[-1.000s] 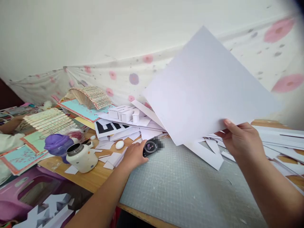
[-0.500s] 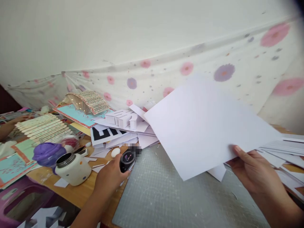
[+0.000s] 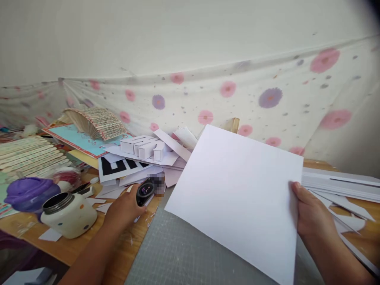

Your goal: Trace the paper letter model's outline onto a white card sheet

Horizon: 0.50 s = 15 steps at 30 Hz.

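Observation:
My right hand (image 3: 311,215) grips the right edge of a large blank white sheet (image 3: 237,194), which hangs low and nearly flat over the grey cutting mat (image 3: 178,257). My left hand (image 3: 126,208) lies on the wooden table at the mat's left edge, its fingers on a small black round device (image 3: 145,190) with a dark screen. Behind that device sits a heap of white paper cut-outs and small folded white boxes (image 3: 142,147), with a black-and-white printed sheet (image 3: 118,165) under them.
A cream dotted jar (image 3: 69,215) with an open mouth and a purple lid-like object (image 3: 28,192) stand at the left. Craft-stick pieces (image 3: 29,154), a fan-shaped stick model (image 3: 95,122) and a turquoise card lie behind. Stacked white strips (image 3: 338,184) lie at right. Floral cloth covers the wall.
The white sheet has come down from a raised tilt to low over the mat. My left hand has slid the black device leftwards off the mat onto the wood.

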Available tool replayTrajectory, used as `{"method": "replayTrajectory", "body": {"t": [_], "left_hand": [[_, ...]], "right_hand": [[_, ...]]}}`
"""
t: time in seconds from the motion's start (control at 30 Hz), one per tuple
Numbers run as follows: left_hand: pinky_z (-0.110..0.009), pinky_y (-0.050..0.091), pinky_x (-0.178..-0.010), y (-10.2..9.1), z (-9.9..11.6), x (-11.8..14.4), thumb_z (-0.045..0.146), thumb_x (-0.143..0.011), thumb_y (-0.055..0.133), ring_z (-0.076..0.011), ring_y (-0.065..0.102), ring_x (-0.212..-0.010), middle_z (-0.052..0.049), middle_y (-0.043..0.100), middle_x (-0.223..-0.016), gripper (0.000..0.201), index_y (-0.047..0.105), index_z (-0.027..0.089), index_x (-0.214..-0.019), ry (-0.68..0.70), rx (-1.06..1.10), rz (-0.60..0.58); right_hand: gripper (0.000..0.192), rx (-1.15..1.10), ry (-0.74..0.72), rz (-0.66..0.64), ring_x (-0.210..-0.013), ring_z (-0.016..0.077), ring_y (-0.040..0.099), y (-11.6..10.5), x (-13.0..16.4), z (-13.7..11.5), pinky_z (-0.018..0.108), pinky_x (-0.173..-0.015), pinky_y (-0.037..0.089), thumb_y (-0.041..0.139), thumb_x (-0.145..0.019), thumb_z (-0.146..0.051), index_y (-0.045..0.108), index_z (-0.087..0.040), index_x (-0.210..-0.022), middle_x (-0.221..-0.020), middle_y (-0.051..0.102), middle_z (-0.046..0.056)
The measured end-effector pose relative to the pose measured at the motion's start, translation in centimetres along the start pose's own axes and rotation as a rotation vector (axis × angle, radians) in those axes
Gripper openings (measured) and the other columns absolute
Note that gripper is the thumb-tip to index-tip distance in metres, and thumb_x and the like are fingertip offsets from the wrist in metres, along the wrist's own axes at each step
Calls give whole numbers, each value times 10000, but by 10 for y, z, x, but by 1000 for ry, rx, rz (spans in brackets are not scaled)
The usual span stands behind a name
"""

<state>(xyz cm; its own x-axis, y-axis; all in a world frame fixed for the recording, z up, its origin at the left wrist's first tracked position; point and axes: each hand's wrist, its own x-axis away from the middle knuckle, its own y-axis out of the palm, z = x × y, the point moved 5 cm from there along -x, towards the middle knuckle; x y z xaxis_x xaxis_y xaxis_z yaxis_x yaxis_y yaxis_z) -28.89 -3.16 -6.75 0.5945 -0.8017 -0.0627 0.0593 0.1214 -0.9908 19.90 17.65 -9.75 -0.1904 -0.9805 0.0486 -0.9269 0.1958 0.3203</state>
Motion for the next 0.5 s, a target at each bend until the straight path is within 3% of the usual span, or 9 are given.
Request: {"method": "replayTrajectory", "body": {"t": [0.07, 0.17, 0.27, 0.3, 0.4, 0.5], "left_hand": [[-446, 439, -724, -5, -4, -6, 367, -657, 596, -403, 620, -907, -177, 652, -1022, 659, 486, 184, -1280, 2, 9, 27], [-548, 381, -920, -19, 6, -8, 360, -643, 605, -436, 505, -1147, -215, 526, -1289, 608, 553, 159, -1214, 55, 27, 133], [-441, 303, -1079, -29, 38, 0, 499, -736, 539, -319, 393, -1306, -155, 406, -1432, 621, 506, 160, -1256, 179, 298, 198], [-402, 335, -1070, -29, 51, 3, 543, -765, 518, -283, 429, -1288, -139, 435, -1415, 647, 463, 168, -1290, 225, 548, 149], [-394, 466, -954, -11, 90, 13, 593, -782, 561, -278, 548, -1175, -130, 521, -1347, 712, 377, 200, -1347, 248, 1324, -215], [-397, 517, -887, 9, 113, 21, 496, -715, 716, -300, 591, -1112, -112, 630, -1211, 662, 492, 195, -1260, 148, 1571, -504]], "right_hand": [[259, -31, 112, 7, -597, 233, 677, 1, 2, 1, 383, -583, 605, 705, -663, -406, 671, -239, -858, -706, 714, 19], [268, -51, 173, -11, -648, 237, 688, 8, 9, -4, 357, -601, 600, 762, -599, -364, 687, -230, -819, -731, 726, 36], [322, -96, 137, -54, -730, 244, 698, 17, 18, -11, 332, -644, 594, 806, -550, -376, 694, -227, -813, -741, 732, 36], [332, -113, 107, -78, -742, 245, 698, 21, 21, -14, 331, -652, 591, 814, -546, -386, 692, -226, -810, -739, 733, 33], [341, -146, -2, -146, -755, 248, 696, 31, 32, -21, 341, -655, 582, 809, -574, -433, 676, -217, -802, -757, 733, 35], [365, -131, -93, -179, -770, 242, 687, 41, 46, -26, 341, -650, 568, 758, -652, -485, 675, -214, -881, -797, 731, 44]]}}
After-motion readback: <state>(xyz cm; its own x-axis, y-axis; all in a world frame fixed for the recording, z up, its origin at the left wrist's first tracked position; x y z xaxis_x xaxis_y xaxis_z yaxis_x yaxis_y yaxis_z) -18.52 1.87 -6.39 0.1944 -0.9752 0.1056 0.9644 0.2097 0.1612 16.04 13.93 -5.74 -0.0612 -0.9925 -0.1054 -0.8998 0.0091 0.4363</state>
